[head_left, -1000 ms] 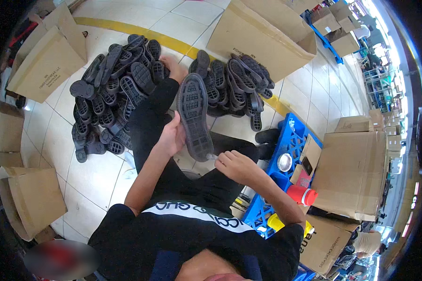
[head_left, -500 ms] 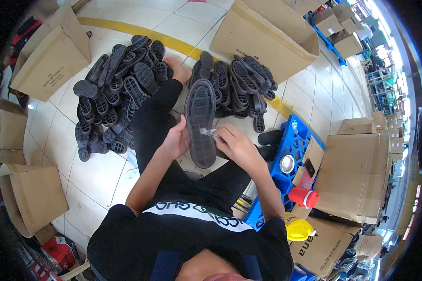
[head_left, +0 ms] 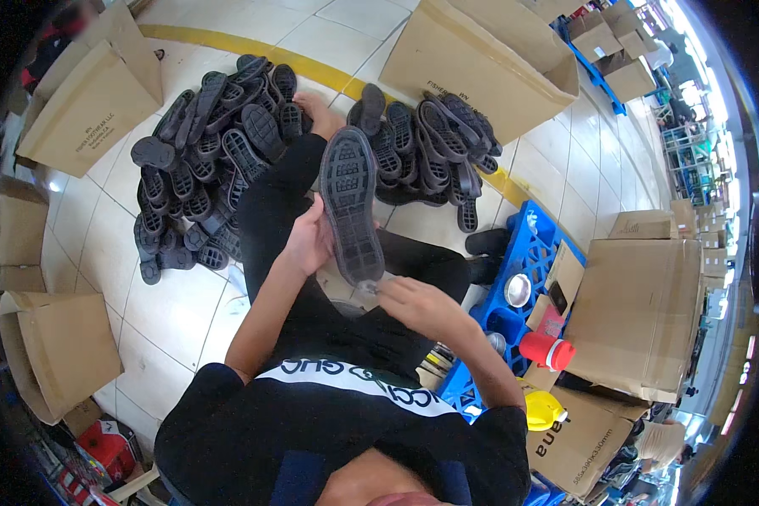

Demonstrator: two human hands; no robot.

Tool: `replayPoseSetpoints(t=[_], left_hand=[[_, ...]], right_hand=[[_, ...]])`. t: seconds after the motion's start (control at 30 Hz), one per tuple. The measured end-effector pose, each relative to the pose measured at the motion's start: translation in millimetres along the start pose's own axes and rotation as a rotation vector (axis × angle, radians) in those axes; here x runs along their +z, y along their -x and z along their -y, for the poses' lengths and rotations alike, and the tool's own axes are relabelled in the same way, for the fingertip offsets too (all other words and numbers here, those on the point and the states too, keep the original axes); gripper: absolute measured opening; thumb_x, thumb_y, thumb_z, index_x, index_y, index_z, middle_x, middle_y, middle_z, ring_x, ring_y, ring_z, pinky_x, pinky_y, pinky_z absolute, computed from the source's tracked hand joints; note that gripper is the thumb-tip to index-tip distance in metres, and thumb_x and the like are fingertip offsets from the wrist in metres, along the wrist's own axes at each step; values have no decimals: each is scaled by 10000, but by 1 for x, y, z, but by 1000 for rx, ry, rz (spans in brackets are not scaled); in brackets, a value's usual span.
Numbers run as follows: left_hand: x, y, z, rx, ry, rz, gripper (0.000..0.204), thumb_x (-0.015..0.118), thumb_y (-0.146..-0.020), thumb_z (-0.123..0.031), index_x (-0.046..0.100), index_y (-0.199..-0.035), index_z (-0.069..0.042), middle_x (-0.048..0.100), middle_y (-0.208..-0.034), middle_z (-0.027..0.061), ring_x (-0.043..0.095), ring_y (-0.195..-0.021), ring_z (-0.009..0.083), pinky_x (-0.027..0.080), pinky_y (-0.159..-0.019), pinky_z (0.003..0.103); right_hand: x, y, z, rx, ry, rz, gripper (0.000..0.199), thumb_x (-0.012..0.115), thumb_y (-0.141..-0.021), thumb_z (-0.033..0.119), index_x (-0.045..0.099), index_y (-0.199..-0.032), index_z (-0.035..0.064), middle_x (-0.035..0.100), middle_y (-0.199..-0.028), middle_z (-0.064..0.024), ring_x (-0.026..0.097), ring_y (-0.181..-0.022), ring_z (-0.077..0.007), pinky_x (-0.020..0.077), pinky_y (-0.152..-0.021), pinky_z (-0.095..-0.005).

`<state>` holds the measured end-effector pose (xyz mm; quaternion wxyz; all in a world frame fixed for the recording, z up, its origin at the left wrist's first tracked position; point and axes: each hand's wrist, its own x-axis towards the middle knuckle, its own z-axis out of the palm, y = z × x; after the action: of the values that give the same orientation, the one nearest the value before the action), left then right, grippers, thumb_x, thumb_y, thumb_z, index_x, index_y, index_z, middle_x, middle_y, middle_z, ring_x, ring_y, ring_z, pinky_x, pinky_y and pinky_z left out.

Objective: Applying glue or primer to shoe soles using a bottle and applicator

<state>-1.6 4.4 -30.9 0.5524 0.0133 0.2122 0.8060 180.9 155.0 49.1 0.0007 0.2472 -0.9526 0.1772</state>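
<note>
A black moulded rubber shoe sole (head_left: 350,215) is gripped mid-length by the left hand (head_left: 310,240); right hand (head_left: 413,304) fingers pinch its heel edge. Likely light, flexible, grippy.

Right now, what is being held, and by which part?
The left hand grips a black rubber shoe sole along its left edge; the right hand meets its near end.

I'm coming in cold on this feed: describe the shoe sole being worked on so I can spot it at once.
Find the two heaps of black soles on the tiled floor. Nearer than both, over the person's lap, the left hand holds one black sole upright, its grid tread facing the camera, with the right hand at its lower end. It alone is lifted off the floor.
</note>
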Motion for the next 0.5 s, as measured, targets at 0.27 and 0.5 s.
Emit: replayPoseSetpoints(t=[0.27,0.5], left_hand=[[-7,-11,20,-50,-94,-131,651,177,-1023,-510,387,-1418,-38,513,-1377,128,515,-1244,327,382,-1077,460],[5,-10,2,-36,-26,4,653,142,-1026,-495,370,-1432,-38,511,-1379,145,527,-1221,362,387,-1073,489]], right_hand=[[-3,-31,-34,149,213,-276,256,608,-729,50,572,-979,4,564,-1088,-136,595,-1002,-281,522,-840,-357],[4,18,0,50,59,-8,239,612,-773,47,584,-1005,-6,572,-1141,-151,597,-1032,-300,520,-867,-351]])
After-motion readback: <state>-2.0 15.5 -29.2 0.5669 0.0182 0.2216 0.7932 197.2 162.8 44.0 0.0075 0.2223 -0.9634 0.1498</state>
